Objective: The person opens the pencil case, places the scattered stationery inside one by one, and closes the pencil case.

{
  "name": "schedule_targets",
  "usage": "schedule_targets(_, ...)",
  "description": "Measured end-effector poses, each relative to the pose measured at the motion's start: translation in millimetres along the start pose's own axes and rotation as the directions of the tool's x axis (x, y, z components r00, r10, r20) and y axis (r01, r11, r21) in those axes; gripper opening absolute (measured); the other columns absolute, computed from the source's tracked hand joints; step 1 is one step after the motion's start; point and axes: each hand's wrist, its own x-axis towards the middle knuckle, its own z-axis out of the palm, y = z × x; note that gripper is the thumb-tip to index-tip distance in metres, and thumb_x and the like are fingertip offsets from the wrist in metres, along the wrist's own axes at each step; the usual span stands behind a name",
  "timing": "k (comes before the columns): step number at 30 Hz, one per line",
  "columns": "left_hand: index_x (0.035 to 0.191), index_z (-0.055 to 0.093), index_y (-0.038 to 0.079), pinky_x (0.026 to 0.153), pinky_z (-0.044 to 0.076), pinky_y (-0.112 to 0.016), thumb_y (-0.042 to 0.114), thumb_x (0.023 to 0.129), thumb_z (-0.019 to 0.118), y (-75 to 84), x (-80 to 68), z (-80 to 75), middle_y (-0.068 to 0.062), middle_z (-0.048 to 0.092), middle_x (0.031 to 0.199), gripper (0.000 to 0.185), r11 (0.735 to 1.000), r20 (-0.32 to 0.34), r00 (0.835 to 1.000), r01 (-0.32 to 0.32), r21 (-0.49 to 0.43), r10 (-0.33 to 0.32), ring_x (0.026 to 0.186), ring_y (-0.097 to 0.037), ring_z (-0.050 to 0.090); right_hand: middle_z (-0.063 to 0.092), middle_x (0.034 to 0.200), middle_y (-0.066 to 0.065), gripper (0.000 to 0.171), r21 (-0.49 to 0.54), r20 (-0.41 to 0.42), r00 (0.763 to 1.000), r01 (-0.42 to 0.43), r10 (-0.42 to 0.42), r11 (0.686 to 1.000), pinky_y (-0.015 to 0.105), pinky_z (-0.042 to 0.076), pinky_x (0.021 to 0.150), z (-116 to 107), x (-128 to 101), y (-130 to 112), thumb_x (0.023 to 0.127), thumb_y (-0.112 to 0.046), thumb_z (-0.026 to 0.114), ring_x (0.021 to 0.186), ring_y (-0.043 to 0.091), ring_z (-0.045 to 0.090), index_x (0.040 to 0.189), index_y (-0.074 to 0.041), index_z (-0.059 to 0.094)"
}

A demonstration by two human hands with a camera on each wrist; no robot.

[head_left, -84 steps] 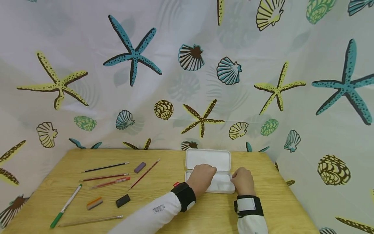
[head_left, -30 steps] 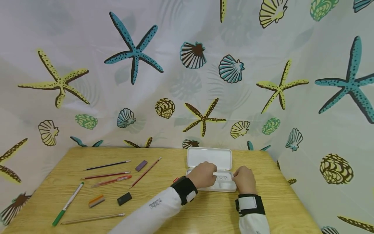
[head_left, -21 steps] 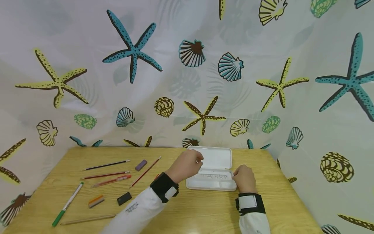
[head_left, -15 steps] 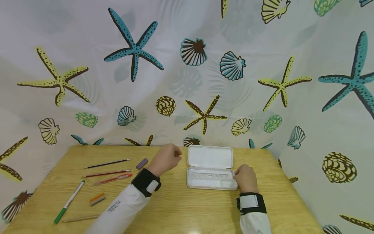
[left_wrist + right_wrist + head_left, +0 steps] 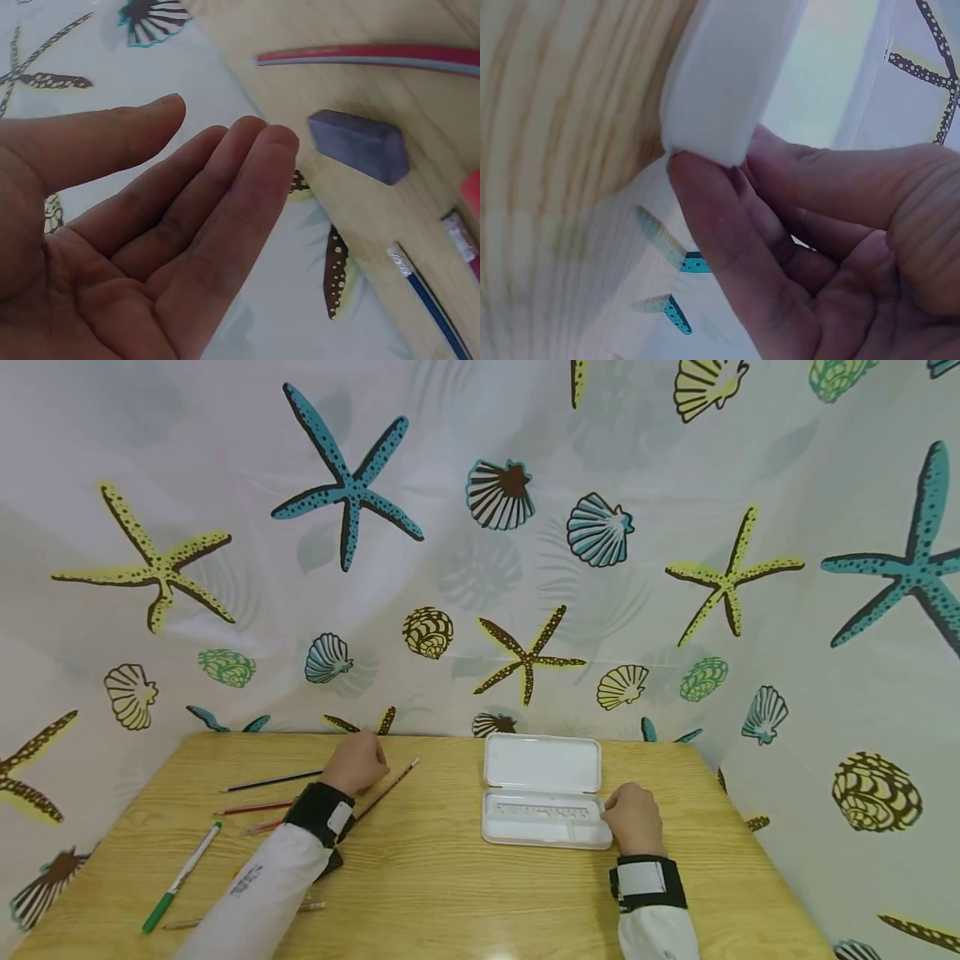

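My left hand (image 5: 356, 763) hovers over the left part of the table, its thumb and fingers apart with nothing between them. Beyond its fingertips in the left wrist view lies a purple eraser (image 5: 358, 145), which the hand hides in the head view. At the right, my right hand (image 5: 633, 818) pinches the right end of a white pencil case (image 5: 491, 832), thumb over the rim and fingers against the outer wall. The case's lid (image 5: 543, 763) is folded back. A clear ruler (image 5: 540, 811) lies in its base.
Pencils, including a dark blue one (image 5: 273, 782) and a red one (image 5: 388, 789), lie at the left. A green-capped marker (image 5: 180, 878) is nearer the front. My left sleeve partly covers a black eraser (image 5: 332, 862) and a plain wooden pencil (image 5: 311, 907).
My left hand has left the case and swung left to the purple eraser. The ruler in the case has come into sight. My right hand has stayed at the case's end.
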Motion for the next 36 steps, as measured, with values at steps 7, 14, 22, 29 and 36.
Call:
schedule_targets(7,0.057,0.062,0.001,0.051,0.042,-0.032,-0.011,0.077,0.068,-14.5,6.7,24.8,0.0,0.054,0.054,0.024,0.999,-0.004,1.0,0.029,0.037,-0.029,0.052,-0.017,0.046,0.068,0.081,0.017,0.005,0.007,0.013,1.0,-0.015,0.015,1.0,0.045,0.054,0.066,-1,-1,0,0.084,0.002,0.074,0.074,0.031,0.063,0.082,0.006,0.071)
schedule_targets(14,0.063,0.055,0.004,0.056,0.047,-0.038,-0.007,0.076,0.072,-17.7,11.1,44.6,-0.006,0.054,0.063,0.024,0.986,-0.031,1.0,0.003,0.169,0.003,0.057,-0.021,0.051,0.068,0.079,0.017,0.006,0.0,0.01,1.0,-0.012,0.012,1.0,0.044,0.054,0.066,-1,-1,-1,0.084,0.002,0.074,0.072,0.03,0.063,0.082,0.007,0.072)
schedule_targets(22,0.077,0.062,0.0,0.062,0.053,-0.043,-0.006,0.077,0.077,-15.0,13.3,54.6,-0.013,0.062,0.073,0.017,0.974,-0.019,0.999,0.034,0.223,-0.031,0.065,-0.028,0.061,0.068,0.077,0.016,0.006,0.001,0.004,1.0,0.001,-0.001,1.0,0.044,0.053,0.064,-3,-3,-2,0.084,0.003,0.074,0.071,0.03,0.062,0.081,0.007,0.072)
schedule_targets(29,0.079,0.062,0.001,0.064,0.056,-0.045,-0.006,0.076,0.081,-12.4,13.5,63.0,-0.014,0.064,0.075,0.02,0.962,-0.034,0.999,0.024,0.273,-0.016,0.071,-0.033,0.067,0.068,0.08,0.016,0.005,0.002,0.014,1.0,-0.017,0.017,1.0,0.043,0.054,0.065,-1,-1,0,0.084,0.003,0.074,0.072,0.029,0.062,0.082,0.006,0.071)
schedule_targets(36,0.075,0.061,0.002,0.058,0.055,-0.046,-0.01,0.078,0.076,-3.2,8.1,66.1,-0.013,0.062,0.071,0.02,0.961,-0.049,0.998,-0.013,0.276,0.027,0.068,-0.033,0.067,0.067,0.077,0.015,0.005,-0.004,-0.001,1.0,0.003,-0.003,1.0,0.043,0.053,0.063,0,-2,0,0.083,0.003,0.075,0.07,0.029,0.062,0.08,0.006,0.072)
